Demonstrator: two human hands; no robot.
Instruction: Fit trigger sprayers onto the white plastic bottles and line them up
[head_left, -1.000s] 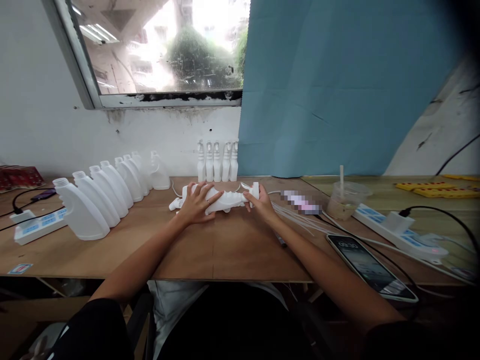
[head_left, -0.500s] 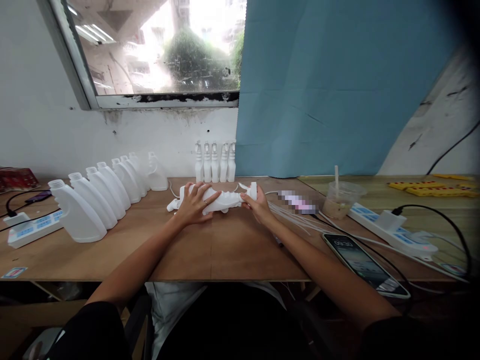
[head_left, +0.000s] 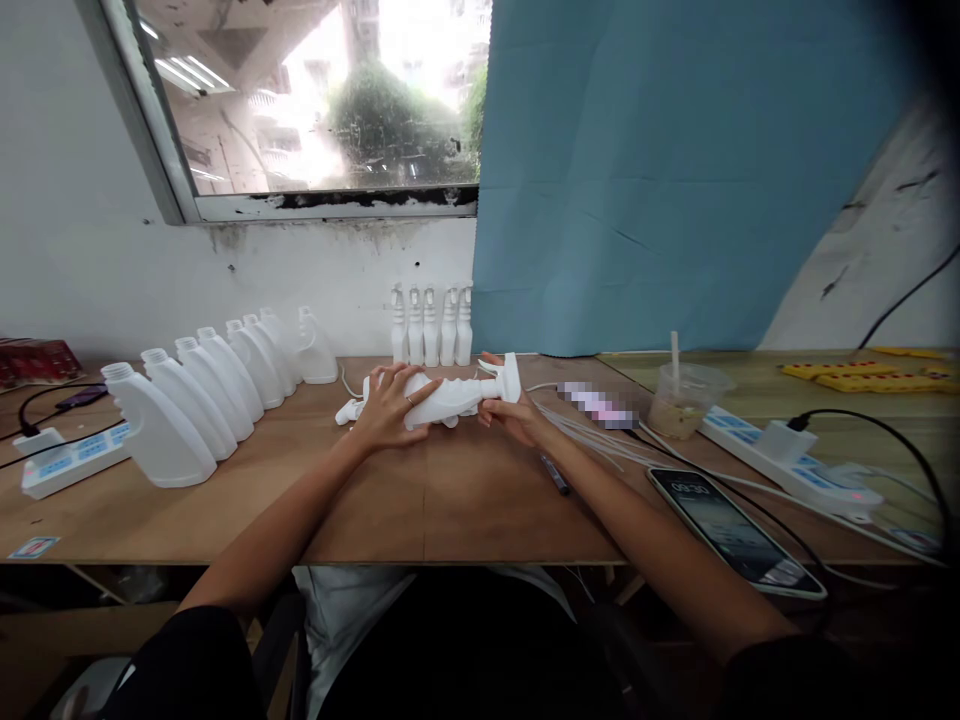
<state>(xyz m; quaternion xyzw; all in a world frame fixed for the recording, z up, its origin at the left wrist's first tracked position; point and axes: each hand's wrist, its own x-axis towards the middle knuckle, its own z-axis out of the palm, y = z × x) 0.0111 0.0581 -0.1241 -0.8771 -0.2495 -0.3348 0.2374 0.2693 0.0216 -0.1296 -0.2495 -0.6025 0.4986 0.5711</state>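
A white spray bottle [head_left: 448, 400] lies on its side across the table, its neck toward the right. My left hand [head_left: 387, 408] is closed over the bottle's body, fingers spread across its top. At the neck end, my right hand [head_left: 511, 412] has its fingers around the white trigger spray head [head_left: 511, 378], with the thumb and palm below it. Another white piece, seemingly a spray head [head_left: 347, 412], pokes out left of my left hand. Part of the bottle is hidden under my fingers.
A row of white open-necked bottles [head_left: 169, 430] stands at left. Several finished-looking spray bottles [head_left: 431, 328] stand against the wall. Thin white tubes [head_left: 581, 438], a pen [head_left: 555, 474], a phone [head_left: 739, 530], a drink cup [head_left: 679, 400] and power strips [head_left: 795, 465] lie to the right.
The spray head has turned, its nozzle part now standing more upright. My right hand's fingers have shifted around and under it, while my left hand stays on the bottle.
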